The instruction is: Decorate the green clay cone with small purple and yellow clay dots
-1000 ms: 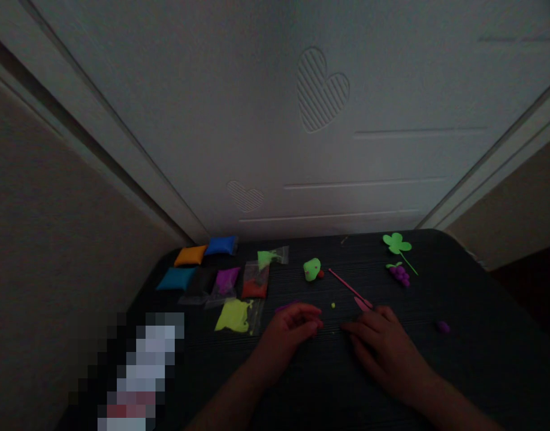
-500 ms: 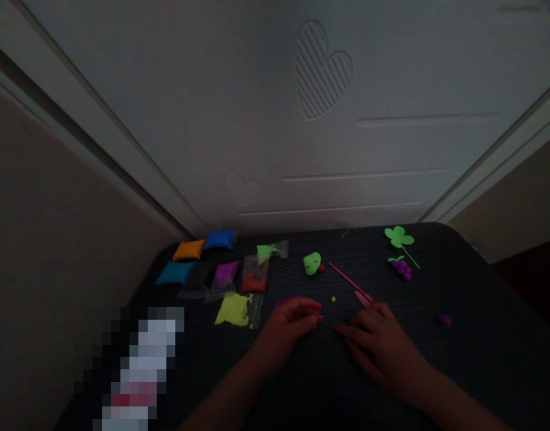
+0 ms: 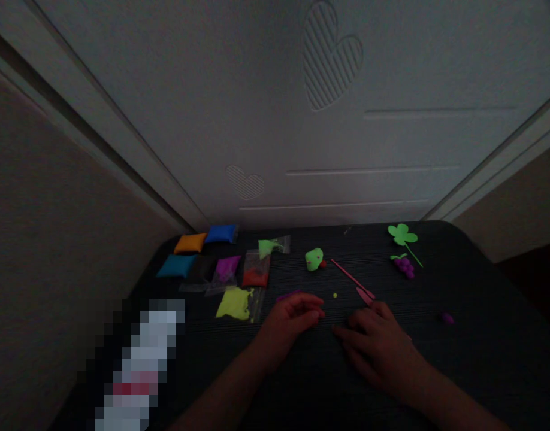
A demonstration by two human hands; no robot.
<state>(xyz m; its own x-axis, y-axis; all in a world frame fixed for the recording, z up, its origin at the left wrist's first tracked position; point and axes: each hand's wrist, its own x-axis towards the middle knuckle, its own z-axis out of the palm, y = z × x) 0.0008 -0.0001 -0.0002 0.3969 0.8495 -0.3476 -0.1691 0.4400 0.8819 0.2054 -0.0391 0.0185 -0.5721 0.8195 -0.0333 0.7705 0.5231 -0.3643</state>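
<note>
My left hand (image 3: pixel 292 320) rests on the dark table (image 3: pixel 481 359) with its fingers curled in, and what they hold is too dark to make out. A purple clay strip (image 3: pixel 287 295) lies just behind it. My right hand (image 3: pixel 377 346) lies flat, palm down, fingers stretched toward the left hand. A pink modelling tool (image 3: pixel 352 279) lies just beyond its fingertips. A tiny yellow clay ball (image 3: pixel 335 295) sits between the hands, further back. A green clay lump with red dots (image 3: pixel 314 259) stands behind it.
Several clay packets lie at the back left: orange (image 3: pixel 189 242), blue (image 3: pixel 221 233), teal (image 3: pixel 176 265), purple (image 3: pixel 226 268), red (image 3: pixel 256 272), green (image 3: pixel 272 246), yellow (image 3: pixel 234 303). A green clay clover (image 3: pixel 403 236), purple grapes (image 3: pixel 405 266) and a purple bit (image 3: pixel 446 318) lie at the right. A white door stands behind.
The view has tilted down a little. Both hands stay nearly in place; the right hand's fingertips have slid slightly left toward the left hand.
</note>
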